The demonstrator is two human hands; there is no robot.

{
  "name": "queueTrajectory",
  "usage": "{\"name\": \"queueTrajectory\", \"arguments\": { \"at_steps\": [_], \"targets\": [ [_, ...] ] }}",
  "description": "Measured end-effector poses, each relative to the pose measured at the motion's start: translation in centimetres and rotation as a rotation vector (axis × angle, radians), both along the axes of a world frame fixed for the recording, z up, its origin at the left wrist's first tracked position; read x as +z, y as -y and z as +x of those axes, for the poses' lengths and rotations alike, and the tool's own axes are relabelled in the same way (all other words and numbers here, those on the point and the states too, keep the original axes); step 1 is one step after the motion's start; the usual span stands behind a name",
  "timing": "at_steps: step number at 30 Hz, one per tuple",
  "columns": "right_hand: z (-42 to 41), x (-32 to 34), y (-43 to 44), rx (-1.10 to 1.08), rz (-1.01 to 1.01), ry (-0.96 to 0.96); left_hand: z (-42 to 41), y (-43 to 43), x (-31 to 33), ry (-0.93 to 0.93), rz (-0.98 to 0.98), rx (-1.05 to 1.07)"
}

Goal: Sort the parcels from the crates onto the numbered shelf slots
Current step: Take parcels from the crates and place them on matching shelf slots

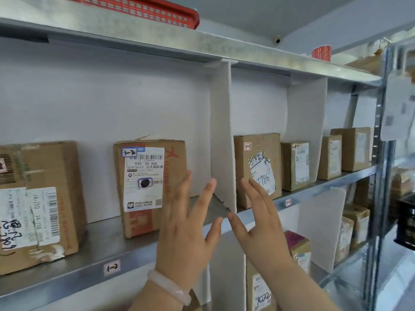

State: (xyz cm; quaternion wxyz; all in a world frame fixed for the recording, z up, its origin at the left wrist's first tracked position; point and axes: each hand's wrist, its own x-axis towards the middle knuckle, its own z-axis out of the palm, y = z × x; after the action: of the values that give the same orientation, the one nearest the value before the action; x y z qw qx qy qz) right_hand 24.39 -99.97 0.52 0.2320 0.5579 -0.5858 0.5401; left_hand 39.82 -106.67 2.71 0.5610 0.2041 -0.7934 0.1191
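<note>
A cardboard parcel (pixel 150 187) with a white label marked 1-2 stands upright on the metal shelf (pixel 107 245), above the slot tag 1-2 (pixel 111 267). My left hand (pixel 186 230) is raised just right of it with fingers straight, holding nothing; whether it touches the box I cannot tell. My right hand (pixel 260 221) is open too, in front of the white divider (pixel 222 142) and the parcel (pixel 258 169) in the neighbouring slot. A larger worn parcel (pixel 38 203) stands at the far left.
Several more small boxes (pixel 296 164) stand in the slots to the right, split by another white divider (pixel 312 131). A red crate (pixel 143 7) lies on the top shelf. Lower shelves hold more parcels (pixel 298 245). A steel upright (pixel 379 176) borders the rack on the right.
</note>
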Motion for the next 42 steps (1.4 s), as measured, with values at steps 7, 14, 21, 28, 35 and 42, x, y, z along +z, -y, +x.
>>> {"name": "queueTrajectory", "arguments": {
  "at_steps": [7, 14, 21, 28, 35, 42],
  "targets": [
    [-10.3, 0.0, -0.6, 0.020, 0.006, -0.031, -11.1, -2.0, -0.5, 0.033, 0.074, -0.028],
    [-19.0, 1.4, 0.6, 0.088, 0.030, -0.047, -19.3, -2.1, -0.7, 0.012, 0.224, 0.104],
    [-21.4, 1.5, 3.9, 0.181, 0.156, -0.048, -22.3, -0.9, -1.4, 0.004, 0.317, 0.379],
    [-23.1, 1.0, 6.7, 0.212, 0.261, -0.096, -23.4, 1.1, -0.7, -0.037, 0.368, 0.492],
    [-23.6, 1.1, 8.2, 0.281, 0.325, -0.063, -23.8, 2.5, -0.8, -0.048, 0.362, 0.507],
    [-24.3, 0.9, 6.3, 0.278, 0.218, -0.172, -23.8, 2.9, -1.3, -0.067, 0.306, 0.463]
  ]
}}
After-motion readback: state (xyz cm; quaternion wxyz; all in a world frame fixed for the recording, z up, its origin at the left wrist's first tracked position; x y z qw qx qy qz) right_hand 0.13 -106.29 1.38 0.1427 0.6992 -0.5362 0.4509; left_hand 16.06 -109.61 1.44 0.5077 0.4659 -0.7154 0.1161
